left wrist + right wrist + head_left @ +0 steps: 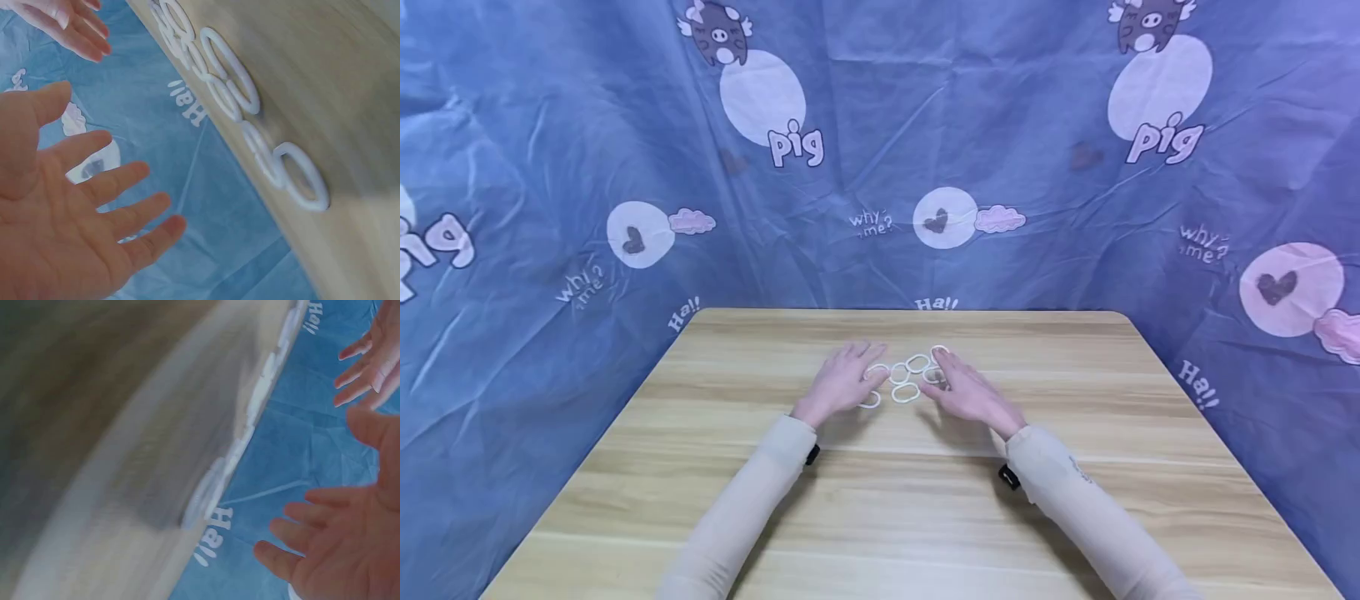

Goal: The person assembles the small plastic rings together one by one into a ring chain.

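Several rings (240,69) lie under and between left grip (842,380) and right grip (967,392) — both wide.

A curtained booth, with blue pig-print cloth (887,125) around 3 sides of a table (887,517).

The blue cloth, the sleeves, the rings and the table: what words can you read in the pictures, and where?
"pig": twice on the back of the blue cloth.
"why me?": three times on that cloth in the head view.
"Ha!!": also on the cloth, near the wooden table.
Cut off: one word at the head view's left edge.
Too small: print on the right sleeve.
No words seen: table, white rings.
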`<state>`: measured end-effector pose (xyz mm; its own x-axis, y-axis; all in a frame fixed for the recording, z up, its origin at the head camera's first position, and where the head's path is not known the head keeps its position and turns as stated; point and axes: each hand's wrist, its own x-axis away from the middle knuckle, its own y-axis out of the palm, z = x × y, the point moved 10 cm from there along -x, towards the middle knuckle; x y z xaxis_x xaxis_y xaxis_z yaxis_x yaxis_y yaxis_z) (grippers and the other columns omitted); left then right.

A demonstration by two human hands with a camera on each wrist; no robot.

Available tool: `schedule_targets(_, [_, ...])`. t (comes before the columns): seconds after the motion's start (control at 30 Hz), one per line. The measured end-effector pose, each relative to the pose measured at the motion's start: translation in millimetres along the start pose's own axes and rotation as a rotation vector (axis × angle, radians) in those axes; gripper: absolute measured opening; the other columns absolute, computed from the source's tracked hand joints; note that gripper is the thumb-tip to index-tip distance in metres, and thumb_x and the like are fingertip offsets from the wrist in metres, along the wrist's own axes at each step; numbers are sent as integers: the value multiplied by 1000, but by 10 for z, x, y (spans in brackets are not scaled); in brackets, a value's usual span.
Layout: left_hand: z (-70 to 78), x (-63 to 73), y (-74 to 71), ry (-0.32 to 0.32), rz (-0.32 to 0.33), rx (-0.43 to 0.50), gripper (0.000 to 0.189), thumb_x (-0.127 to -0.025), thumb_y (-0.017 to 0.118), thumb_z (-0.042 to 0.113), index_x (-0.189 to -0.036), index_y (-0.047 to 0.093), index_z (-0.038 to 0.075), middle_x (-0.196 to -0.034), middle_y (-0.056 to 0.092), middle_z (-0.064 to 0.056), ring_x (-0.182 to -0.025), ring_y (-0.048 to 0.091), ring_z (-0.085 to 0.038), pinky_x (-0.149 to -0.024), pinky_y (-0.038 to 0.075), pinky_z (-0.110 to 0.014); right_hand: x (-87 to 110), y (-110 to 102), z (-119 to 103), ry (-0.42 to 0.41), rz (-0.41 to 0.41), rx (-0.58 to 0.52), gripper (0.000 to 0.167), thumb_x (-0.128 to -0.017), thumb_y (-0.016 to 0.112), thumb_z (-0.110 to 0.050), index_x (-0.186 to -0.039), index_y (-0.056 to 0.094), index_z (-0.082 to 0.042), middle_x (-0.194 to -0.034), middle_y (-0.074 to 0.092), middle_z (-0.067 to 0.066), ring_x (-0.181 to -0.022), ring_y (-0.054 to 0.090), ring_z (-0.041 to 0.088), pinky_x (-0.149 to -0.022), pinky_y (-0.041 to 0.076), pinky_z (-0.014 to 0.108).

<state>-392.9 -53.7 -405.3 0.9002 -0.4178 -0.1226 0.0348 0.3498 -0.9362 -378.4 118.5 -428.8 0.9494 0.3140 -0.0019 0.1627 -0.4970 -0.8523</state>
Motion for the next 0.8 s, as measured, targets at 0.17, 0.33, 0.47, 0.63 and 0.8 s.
schedule_targets(0.17, [-192, -33, -94, -30, 48, 213, 49, -98, 57, 40, -141, 53, 16, -140, 58, -9, -130, 53, -31, -110, 41, -47, -65, -50, 113, 26, 86, -221, 66, -96, 60, -39, -148, 39, -5, -154, 39, 17, -139, 41, 35, -117, 29, 52])
schedule_targets(0.33, [-382, -61, -137, -57, 52, 394, 35, -96, 63, 24, -124, 65, 4, -118, 69, -14, -109, 65, -29, -98, 51, -42, -115, -96, 332, 97, 111, -478, 41, -93, 66, -21, -128, 61, 0, -126, 65, 17, -102, 65, 24, -87, 55, 31])
schedule_targets(0.47, [-592, -42, -90, -138, 13, 519, 31, -93, 66, 18, -120, 67, 2, -112, 71, -12, -103, 65, -24, -94, 52, -39, -149, -20, 425, 111, 14, -661, 37, -93, 65, -12, -124, 60, 8, -110, 66, 21, -80, 61, 17, -62, 53, 22])
schedule_targets(0.63, [-797, -19, 36, -157, -99, 652, 31, -90, 67, 10, -118, 66, -4, -105, 70, -12, -92, 62, -18, -83, 54, -33, -167, 95, 473, 61, -161, -746, 39, -93, 61, -3, -129, 53, 12, -110, 63, 23, -78, 58, 14, -63, 49, 21])
schedule_targets(0.8, [-927, 22, 136, -133, -266, 723, 31, -85, 71, 3, -115, 66, -4, -97, 70, -8, -86, 61, -16, -77, 51, -27, -192, 123, 599, 43, -268, -790, 44, -92, 64, -5, -131, 51, 10, -106, 65, 14, -80, 60, 14, -69, 53, 23])
